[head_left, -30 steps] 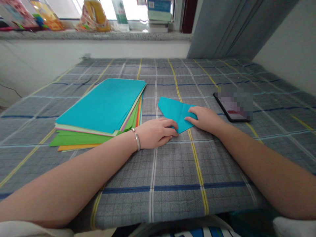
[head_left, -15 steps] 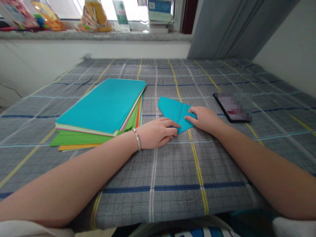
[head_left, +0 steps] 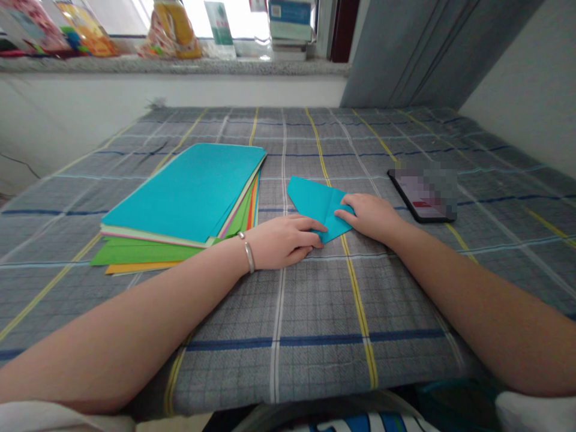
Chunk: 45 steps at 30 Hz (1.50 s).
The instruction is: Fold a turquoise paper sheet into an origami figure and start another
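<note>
A folded piece of teal paper (head_left: 315, 201) lies on the grey plaid cloth (head_left: 315, 300) in front of me. My left hand (head_left: 281, 240), with a silver bracelet on the wrist, has its fingers curled and pinches the paper's near corner. From the right, my right hand (head_left: 371, 217) lies on the paper's right edge, fingers pressed down on it. Both forearms rest on the cloth.
A stack of coloured paper sheets (head_left: 189, 204), teal on top with green and orange below, lies to the left. A dark phone (head_left: 423, 192) sits to the right. Packets and boxes (head_left: 175, 27) stand on the windowsill behind. A grey curtain (head_left: 427, 48) hangs at the back right.
Almost nothing differs: both hands stay on the folded teal paper, and the view has shifted very slightly.
</note>
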Each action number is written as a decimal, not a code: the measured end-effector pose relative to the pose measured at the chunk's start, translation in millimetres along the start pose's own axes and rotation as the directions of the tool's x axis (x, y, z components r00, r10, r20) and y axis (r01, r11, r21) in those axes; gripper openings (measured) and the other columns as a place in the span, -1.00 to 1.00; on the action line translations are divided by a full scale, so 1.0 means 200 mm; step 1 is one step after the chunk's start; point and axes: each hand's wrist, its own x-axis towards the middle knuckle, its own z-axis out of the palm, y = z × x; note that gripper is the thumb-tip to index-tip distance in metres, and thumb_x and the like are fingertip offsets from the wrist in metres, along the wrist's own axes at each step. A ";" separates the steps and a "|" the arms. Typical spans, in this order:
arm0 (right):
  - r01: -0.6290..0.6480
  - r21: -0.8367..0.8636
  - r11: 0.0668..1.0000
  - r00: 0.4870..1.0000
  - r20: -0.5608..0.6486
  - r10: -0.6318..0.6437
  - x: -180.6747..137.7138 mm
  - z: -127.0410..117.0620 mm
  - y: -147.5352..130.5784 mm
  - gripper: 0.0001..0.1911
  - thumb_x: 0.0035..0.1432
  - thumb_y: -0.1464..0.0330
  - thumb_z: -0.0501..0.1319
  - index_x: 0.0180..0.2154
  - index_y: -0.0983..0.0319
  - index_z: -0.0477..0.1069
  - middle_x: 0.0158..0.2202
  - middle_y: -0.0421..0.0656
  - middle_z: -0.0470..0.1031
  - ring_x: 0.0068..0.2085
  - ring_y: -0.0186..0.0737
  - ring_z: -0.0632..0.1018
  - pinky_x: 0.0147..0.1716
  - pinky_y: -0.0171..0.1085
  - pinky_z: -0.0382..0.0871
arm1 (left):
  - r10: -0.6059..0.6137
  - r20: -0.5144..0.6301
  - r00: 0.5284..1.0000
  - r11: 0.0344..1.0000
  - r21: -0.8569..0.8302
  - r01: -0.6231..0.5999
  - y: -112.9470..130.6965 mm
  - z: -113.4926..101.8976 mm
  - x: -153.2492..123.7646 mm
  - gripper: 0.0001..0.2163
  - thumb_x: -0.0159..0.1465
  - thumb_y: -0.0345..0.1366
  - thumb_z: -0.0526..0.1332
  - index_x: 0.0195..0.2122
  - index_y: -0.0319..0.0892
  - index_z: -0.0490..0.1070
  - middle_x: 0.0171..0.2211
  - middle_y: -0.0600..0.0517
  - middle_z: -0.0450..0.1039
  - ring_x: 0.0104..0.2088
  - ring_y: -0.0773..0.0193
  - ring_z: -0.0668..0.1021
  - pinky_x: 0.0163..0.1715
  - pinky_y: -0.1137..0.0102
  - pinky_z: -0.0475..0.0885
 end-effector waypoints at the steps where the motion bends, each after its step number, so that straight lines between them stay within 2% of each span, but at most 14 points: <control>1: 0.007 -0.008 1.000 1.000 0.003 -0.006 0.00 0.00 0.00 -0.63 0.30 0.12 0.03 -0.13 0.22 0.45 -0.05 -0.01 0.57 -0.07 0.06 0.54 -0.23 -0.12 0.30 | -0.004 -0.002 1.000 1.000 -0.004 0.004 0.00 0.00 0.00 -0.74 0.37 -0.39 0.03 -0.10 -0.18 0.51 0.10 -0.14 0.42 0.00 0.13 0.54 0.06 0.19 0.43; 4: 0.018 -0.025 1.000 1.000 0.021 -0.017 0.00 -0.01 0.00 -0.63 0.31 0.12 0.02 -0.12 0.22 0.44 -0.05 0.00 0.56 -0.07 0.05 0.55 -0.23 -0.12 0.30 | -0.010 -0.002 1.000 1.000 -0.018 0.010 0.00 -0.01 0.00 -0.74 0.36 -0.39 0.03 -0.11 -0.19 0.51 0.05 -0.15 0.42 -0.05 0.14 0.54 0.03 0.21 0.44; 8: 0.016 -0.033 0.999 1.000 0.021 -0.015 0.00 -0.01 0.00 -0.64 0.32 0.12 0.01 -0.14 0.21 0.43 -0.06 -0.02 0.57 -0.08 0.03 0.55 -0.25 -0.14 0.29 | -0.032 -0.017 0.999 0.998 -0.047 0.031 0.00 0.01 0.00 -0.77 0.36 -0.39 0.03 -0.17 -0.18 0.49 0.12 -0.15 0.39 0.01 0.14 0.52 0.06 0.21 0.42; 14: 0.034 -0.069 0.997 0.999 0.028 -0.032 0.00 0.00 0.00 -0.65 0.33 0.13 0.00 -0.17 0.21 0.41 -0.10 -0.03 0.57 -0.13 0.01 0.55 -0.28 -0.15 0.26 | -0.134 -0.073 0.988 0.989 -0.076 0.128 0.00 0.04 0.02 -0.71 0.34 -0.39 0.07 0.07 -0.25 0.36 0.01 -0.16 0.51 0.05 0.12 0.53 0.09 0.16 0.42; 20: 0.038 -0.045 0.998 0.999 0.023 -0.037 0.00 -0.01 0.00 -0.66 0.33 0.13 0.00 -0.17 0.20 0.42 -0.11 -0.02 0.57 -0.14 0.00 0.55 -0.28 -0.15 0.26 | -0.074 -0.080 0.994 0.996 0.035 0.077 0.02 0.04 0.02 -0.74 0.40 -0.35 0.01 -0.11 -0.20 0.50 0.06 -0.13 0.51 0.05 0.12 0.55 0.09 0.16 0.43; 23: 0.027 -0.016 1.000 0.999 0.021 -0.027 0.01 0.00 0.01 -0.65 0.32 0.12 0.01 -0.18 0.20 0.43 -0.11 -0.02 0.58 -0.14 0.00 0.55 -0.28 -0.16 0.27 | -0.058 -0.078 0.995 0.995 0.078 0.065 0.03 0.04 0.02 -0.74 0.41 -0.34 0.01 -0.12 -0.18 0.50 0.10 -0.11 0.48 0.03 0.13 0.55 0.07 0.16 0.43; 28: 0.016 0.043 0.999 1.000 0.003 -0.016 0.01 0.01 0.02 -0.65 0.29 0.11 0.04 -0.13 0.20 0.43 -0.07 -0.03 0.57 -0.10 0.03 0.54 -0.26 -0.14 0.30 | -0.039 -0.070 0.997 0.997 0.057 0.043 0.02 0.04 0.04 -0.82 0.39 -0.33 0.05 -0.16 -0.21 0.45 0.15 -0.12 0.43 0.08 0.07 0.48 0.09 0.11 0.40; 33: 0.073 0.032 0.997 0.997 -0.036 -0.072 0.01 0.01 0.02 -0.67 0.30 0.16 0.05 -0.13 0.23 0.44 0.02 0.01 0.52 0.03 0.03 0.48 -0.06 -0.11 0.31 | -0.121 -0.087 0.989 0.993 -0.001 0.122 0.04 0.04 0.06 -0.77 0.38 -0.31 0.10 -0.01 -0.25 0.39 0.06 -0.15 0.49 0.07 0.10 0.48 0.11 0.15 0.39; 35: 0.085 0.025 0.996 0.996 -0.025 -0.084 0.01 0.01 0.02 -0.66 0.31 0.17 0.05 -0.11 0.25 0.44 0.02 0.02 0.51 0.04 0.03 0.47 -0.03 -0.11 0.30 | -0.135 -0.091 0.987 0.991 -0.006 0.135 0.04 0.05 0.07 -0.77 0.38 -0.31 0.10 -0.01 -0.28 0.41 0.04 -0.15 0.49 0.07 0.09 0.49 0.13 0.15 0.38; 43: 0.070 0.037 0.997 0.998 -0.006 -0.070 0.02 0.00 0.02 -0.69 0.29 0.15 0.05 -0.22 0.21 0.44 -0.09 -0.03 0.54 -0.07 0.00 0.52 -0.20 -0.14 0.31 | -0.253 -0.142 0.957 0.967 0.007 0.256 0.06 0.08 0.12 -0.82 0.39 -0.33 0.09 -0.22 -0.20 0.48 -0.05 -0.06 0.54 -0.03 0.14 0.53 0.06 0.17 0.40; 45: 0.060 0.041 0.997 0.998 -0.012 -0.059 0.02 0.00 0.01 -0.70 0.29 0.15 0.05 -0.23 0.21 0.43 -0.09 -0.03 0.54 -0.07 0.01 0.52 -0.22 -0.14 0.30 | -0.298 -0.141 0.944 0.952 0.029 0.305 0.07 0.09 0.13 -0.84 0.38 -0.27 0.13 -0.19 -0.20 0.47 -0.05 -0.08 0.54 0.01 0.11 0.51 0.08 0.14 0.38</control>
